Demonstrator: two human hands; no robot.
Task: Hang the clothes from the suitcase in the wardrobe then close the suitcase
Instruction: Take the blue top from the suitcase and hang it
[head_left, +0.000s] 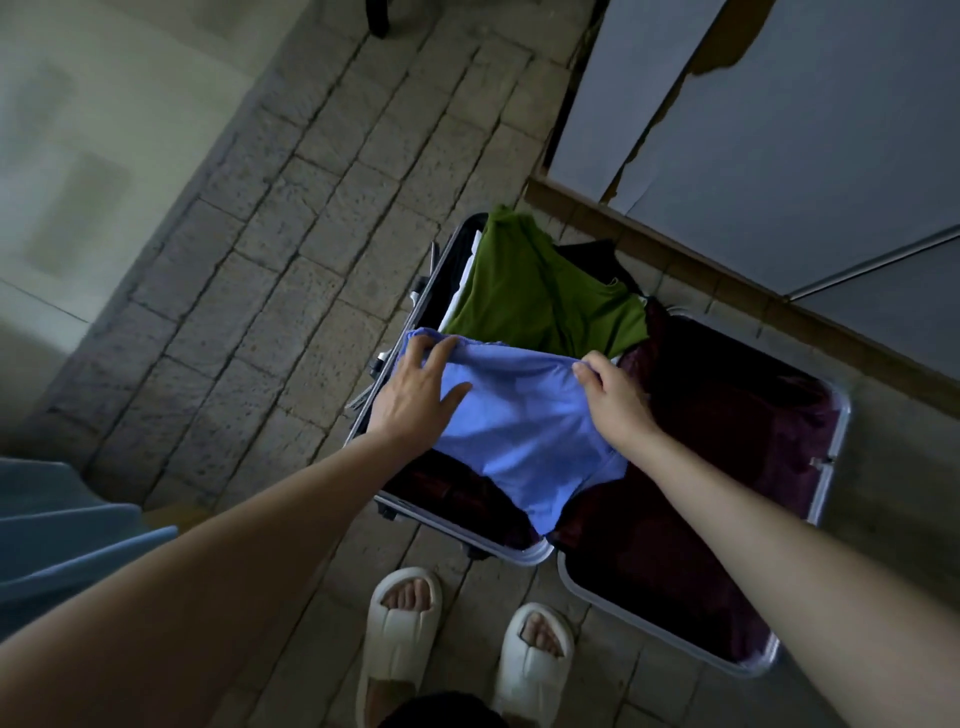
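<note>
An open suitcase (836, 410) with a silver rim and dark maroon lining lies on the stone floor in front of me. A light blue garment (524, 431) is stretched over its left half. My left hand (415, 389) grips the garment's far left edge, fingers curled over the fabric. My right hand (613, 395) pinches the far right edge. Behind the blue garment a green garment (540, 291) lies crumpled in the suitcase, with a dark garment (597, 257) beyond it. The grey wardrobe doors (779, 156) stand at the upper right.
My feet in white slippers (400, 629) stand just before the suitcase. A blue cloth surface (62, 530) lies at the left edge. A pale wall (93, 130) runs along the left, and a dark furniture leg (376, 18) stands at the top.
</note>
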